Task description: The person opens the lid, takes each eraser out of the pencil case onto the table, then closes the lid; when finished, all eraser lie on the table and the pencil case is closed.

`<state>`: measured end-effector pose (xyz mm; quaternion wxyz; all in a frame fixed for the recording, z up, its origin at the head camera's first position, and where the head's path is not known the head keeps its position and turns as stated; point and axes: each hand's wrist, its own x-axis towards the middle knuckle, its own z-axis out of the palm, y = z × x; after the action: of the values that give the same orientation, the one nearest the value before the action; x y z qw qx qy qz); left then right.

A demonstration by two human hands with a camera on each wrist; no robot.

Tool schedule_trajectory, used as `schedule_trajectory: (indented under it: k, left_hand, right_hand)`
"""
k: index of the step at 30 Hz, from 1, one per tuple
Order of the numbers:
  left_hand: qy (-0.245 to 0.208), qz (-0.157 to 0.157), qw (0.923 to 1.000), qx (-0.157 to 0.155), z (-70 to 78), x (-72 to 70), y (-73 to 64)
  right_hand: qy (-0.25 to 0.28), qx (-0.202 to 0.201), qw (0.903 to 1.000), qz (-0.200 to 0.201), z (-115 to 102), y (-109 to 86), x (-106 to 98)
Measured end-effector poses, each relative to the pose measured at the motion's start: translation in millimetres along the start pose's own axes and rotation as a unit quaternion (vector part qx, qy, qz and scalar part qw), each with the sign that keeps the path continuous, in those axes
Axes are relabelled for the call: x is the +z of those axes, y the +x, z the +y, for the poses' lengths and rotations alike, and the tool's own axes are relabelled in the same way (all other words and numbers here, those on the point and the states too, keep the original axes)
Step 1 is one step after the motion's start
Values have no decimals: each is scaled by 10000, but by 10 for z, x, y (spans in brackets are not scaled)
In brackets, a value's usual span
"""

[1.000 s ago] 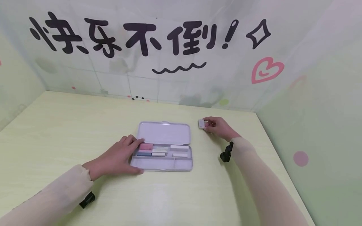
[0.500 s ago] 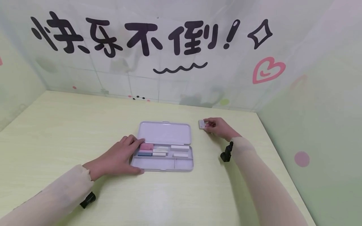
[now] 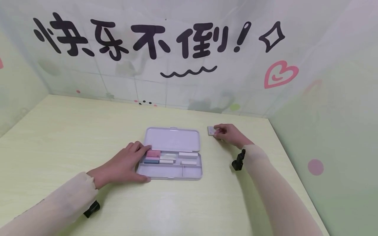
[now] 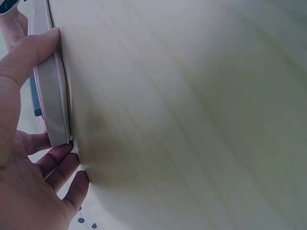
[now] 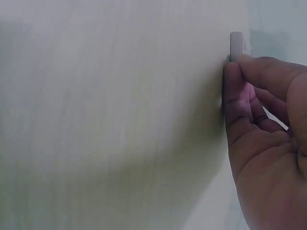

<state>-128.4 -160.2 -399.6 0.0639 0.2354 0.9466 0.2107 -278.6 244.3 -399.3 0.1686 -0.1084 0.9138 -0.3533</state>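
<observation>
An open lilac pencil case [image 3: 160, 171] lies on the table with its lid tipped back. Its rear compartment bears a pink block [image 3: 153, 153], a blue piece [image 3: 151, 161] and several white pieces. My left hand [image 3: 125, 164] grips the case's left end, thumb at the front edge and forefinger near the hinge; in the left wrist view the thumb and fingertips sit along the case's side. Right of the lid, my right hand [image 3: 228, 133] pinches a small pale eraser [image 3: 211, 130] between thumb and fingers. Close to the tabletop, the eraser [image 5: 236, 44] sticks out past the fingertips in the right wrist view.
The pale wood table [image 3: 73, 131] meets a printed back wall [image 3: 141, 88] with large black lettering. A green side wall [image 3: 339, 131] borders the table on the right. Black wrist cameras hang under both sleeves.
</observation>
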Motion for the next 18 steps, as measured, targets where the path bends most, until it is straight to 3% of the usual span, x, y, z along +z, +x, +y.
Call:
schedule_trajectory:
  k: [7, 11, 18]
  left_hand:
    - [-11, 5, 10000, 2, -3, 24, -18]
    - [8, 38, 10000, 20, -18, 26, -22]
    - [2, 58, 10000, -4, -33, 40, -12]
  right_hand:
    - [-200, -387, 9978, 492, 102, -134, 37]
    - [-269, -988, 9923, 692, 60, -248, 79]
    - [-578, -2210, 9734, 150, -303, -492, 212]
